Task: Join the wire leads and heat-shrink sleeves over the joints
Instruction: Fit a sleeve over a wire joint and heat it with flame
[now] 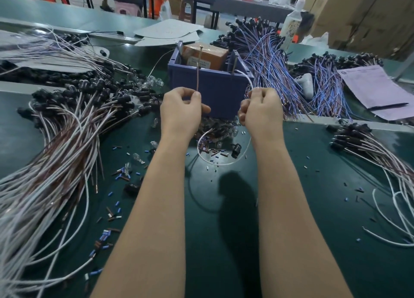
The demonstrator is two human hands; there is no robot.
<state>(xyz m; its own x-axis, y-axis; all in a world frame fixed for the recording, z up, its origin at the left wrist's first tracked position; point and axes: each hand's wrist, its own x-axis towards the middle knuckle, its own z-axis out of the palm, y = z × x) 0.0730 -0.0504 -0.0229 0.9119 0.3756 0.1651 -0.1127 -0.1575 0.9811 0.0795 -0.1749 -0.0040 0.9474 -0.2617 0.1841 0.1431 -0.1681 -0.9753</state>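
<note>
I've got the left grip (pixel 180 111) raised over the dark green worktop (pixel 313 208), thumb and forefinger pinching a thin brown wire lead (pixel 197 78) that stands upright from the pinch. Right grip (pixel 262 111) fisted round a white wire lead (pixel 220 164), which loops down below the wrists. Blue plastic bin (pixel 215 89) sits just behind both.

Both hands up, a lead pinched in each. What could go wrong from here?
1. The left hand grip pinches the brown lead low down; its long free length stands up and may sway or slip.
2. The white lead from the right hand grip loops down to the mat among sleeve offcuts; a pull could snag it.
3. Loose glass bulbs lie beside the left forearm and could get crushed.
</note>
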